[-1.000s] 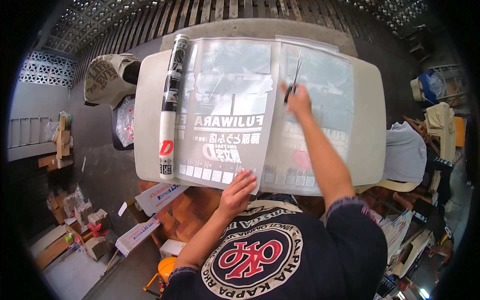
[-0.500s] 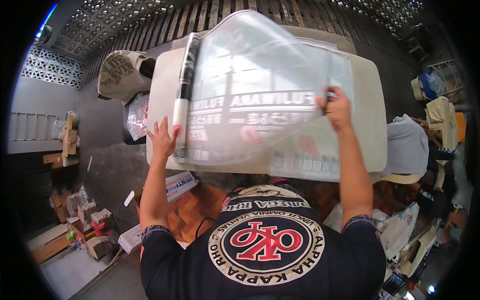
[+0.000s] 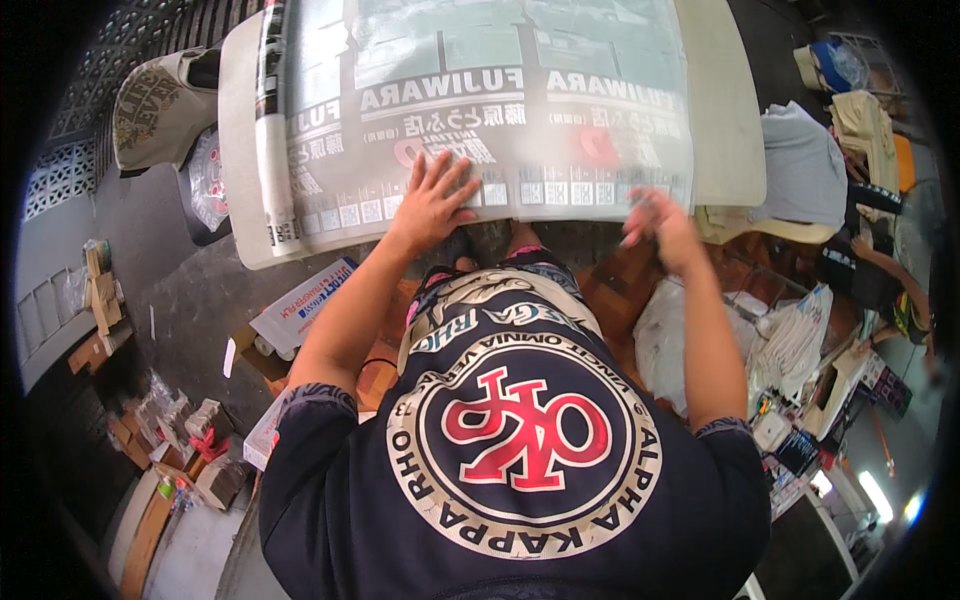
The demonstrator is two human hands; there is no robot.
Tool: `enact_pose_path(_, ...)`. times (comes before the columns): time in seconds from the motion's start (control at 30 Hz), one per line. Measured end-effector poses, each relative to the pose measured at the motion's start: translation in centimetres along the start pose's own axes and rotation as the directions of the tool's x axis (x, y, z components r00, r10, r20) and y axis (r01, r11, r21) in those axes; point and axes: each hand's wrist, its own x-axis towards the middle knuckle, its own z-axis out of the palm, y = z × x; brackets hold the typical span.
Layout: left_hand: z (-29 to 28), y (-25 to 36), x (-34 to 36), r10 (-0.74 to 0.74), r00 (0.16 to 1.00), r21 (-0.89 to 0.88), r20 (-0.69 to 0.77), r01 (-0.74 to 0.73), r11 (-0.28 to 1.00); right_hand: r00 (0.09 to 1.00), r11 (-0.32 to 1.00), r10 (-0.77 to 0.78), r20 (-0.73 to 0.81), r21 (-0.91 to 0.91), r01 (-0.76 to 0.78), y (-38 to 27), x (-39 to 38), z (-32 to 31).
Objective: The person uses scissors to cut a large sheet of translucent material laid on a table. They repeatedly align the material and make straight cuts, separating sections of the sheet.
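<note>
A clear plastic film sheet [image 3: 420,150] printed with white lettering, pale blocks and red marks lies across a table [image 3: 725,110]. Its left side is wound on a black-and-white roll [image 3: 273,160]. My left hand [image 3: 435,205] rests on the film near its front edge, fingers spread. Just over the film's front right corner is my right hand [image 3: 665,232], smeared by motion; its fingers look bent, and whether anything is in them is unclear.
Left of the table stands a chair draped with a beige printed cloth [image 3: 160,110]. A grey cloth [image 3: 805,165] hangs over a chair at the right. Below the table's front left is an open carton [image 3: 305,300]; white plastic bundles [image 3: 690,335] lie at the lower right.
The lifted film now lies flat on the table. My right hand has let go of its edge and come nearer; my left hand has moved right from the roll onto the film. The view has shifted.
</note>
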Motion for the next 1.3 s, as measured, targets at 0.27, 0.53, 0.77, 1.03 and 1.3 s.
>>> enact_pose_path(0.27,-1.7,0.0,0.6,0.01,1.0,-0.021,-0.022,-0.011,1.0,0.984,0.956,0.143,0.105,0.242,-0.165,12.2,-4.6,14.1)
enact_pose_path(0.53,-0.8,4.5,1.5,0.067,0.995,-0.099,-0.076,-0.074,0.992,0.968,0.965,0.241,-0.067,0.123,-0.232,8.3,-2.9,18.4)
enact_pose_path(0.77,0.0,5.9,2.3,0.076,0.972,-0.163,-0.221,-0.114,0.98,0.968,0.961,0.248,-0.042,0.14,-0.24,7.0,-1.8,18.2)
enact_pose_path(1.03,-2.4,6.4,2.2,0.03,0.978,-0.222,-0.207,-0.077,0.972,0.989,0.918,0.143,0.035,0.369,-0.146,5.1,4.7,18.4)
enact_pose_path(1.3,-4.0,7.0,2.5,-0.032,0.975,-0.29,-0.22,-0.034,0.957,0.995,0.901,0.084,-0.053,0.431,-0.053,4.3,8.5,16.7)
